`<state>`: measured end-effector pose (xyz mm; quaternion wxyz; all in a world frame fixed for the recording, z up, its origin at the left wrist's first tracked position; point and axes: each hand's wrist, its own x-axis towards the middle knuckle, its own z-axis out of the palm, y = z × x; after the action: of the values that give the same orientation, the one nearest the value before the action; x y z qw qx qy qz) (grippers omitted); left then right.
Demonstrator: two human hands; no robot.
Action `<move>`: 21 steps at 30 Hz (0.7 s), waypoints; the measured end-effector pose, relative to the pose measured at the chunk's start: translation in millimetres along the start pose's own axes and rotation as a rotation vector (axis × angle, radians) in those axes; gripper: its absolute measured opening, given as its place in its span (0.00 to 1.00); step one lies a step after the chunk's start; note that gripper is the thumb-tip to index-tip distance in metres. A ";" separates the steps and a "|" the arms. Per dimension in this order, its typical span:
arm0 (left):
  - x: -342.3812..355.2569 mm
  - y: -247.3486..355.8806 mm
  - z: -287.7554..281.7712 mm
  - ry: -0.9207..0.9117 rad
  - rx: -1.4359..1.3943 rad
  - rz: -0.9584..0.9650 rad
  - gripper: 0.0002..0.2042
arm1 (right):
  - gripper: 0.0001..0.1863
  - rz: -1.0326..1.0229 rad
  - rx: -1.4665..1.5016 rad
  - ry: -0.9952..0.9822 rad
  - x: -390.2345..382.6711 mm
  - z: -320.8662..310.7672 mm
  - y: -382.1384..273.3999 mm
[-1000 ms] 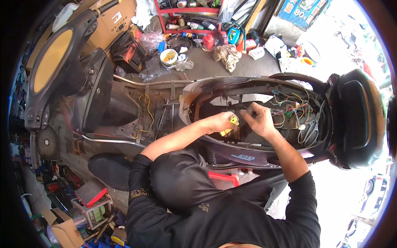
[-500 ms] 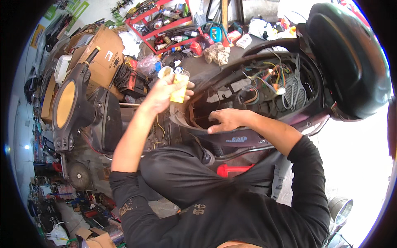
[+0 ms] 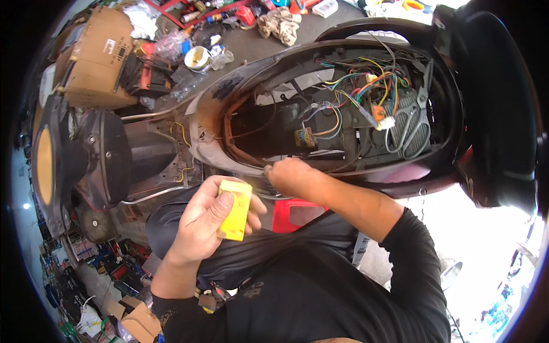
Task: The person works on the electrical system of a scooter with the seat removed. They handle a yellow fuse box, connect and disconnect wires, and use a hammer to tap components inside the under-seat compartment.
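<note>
My left hand [image 3: 200, 223] is closed around a small flat yellow block [image 3: 235, 211], the thumb lying across its face. It hovers over my lap, in front of the scooter body [image 3: 206, 146]. My right hand [image 3: 293, 178] rests at the near rim of the scooter's open body, its fingers curled together. Whether something is pinched in them is hidden. Inside the opening lie loose coloured wires [image 3: 366, 86], a white connector [image 3: 386, 123] and a small box-shaped part [image 3: 304, 137] with wires. Grey-handled scissors [image 3: 422, 103] lie at the right end of the opening.
The dark seat [image 3: 492, 108] stands raised at the right. A red plastic stool [image 3: 280, 217] shows below my right hand. Beyond the scooter are a white tub [image 3: 197, 58], a crumpled rag [image 3: 280, 26] and a cardboard box [image 3: 100, 54]. The handlebar unit [image 3: 46, 166] is at the left.
My left hand has come down toward my lap with the yellow block. My right hand's fingers have curled in at the rim. The whole view has shifted, bringing the scooter opening closer.
</note>
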<state>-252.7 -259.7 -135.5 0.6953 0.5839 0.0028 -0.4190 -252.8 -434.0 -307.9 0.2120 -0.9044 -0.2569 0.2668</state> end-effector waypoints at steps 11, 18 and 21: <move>80.8 34.4 -25.5 0.069 -0.159 -0.139 0.12 | 0.14 0.061 0.301 -0.141 2.8 -21.9 1.9; 75.7 20.6 2.7 -0.056 0.444 -0.116 0.13 | 0.22 0.087 0.227 -0.293 19.9 -20.1 8.0; 83.7 7.6 11.1 0.046 0.244 -0.063 0.14 | 0.17 0.293 1.365 -0.017 -3.4 76.0 28.3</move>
<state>-199.3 -317.5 -167.1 0.6054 0.6733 -0.0141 -0.4243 -290.3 -439.3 -379.7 0.6927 -0.5921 0.0912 0.4016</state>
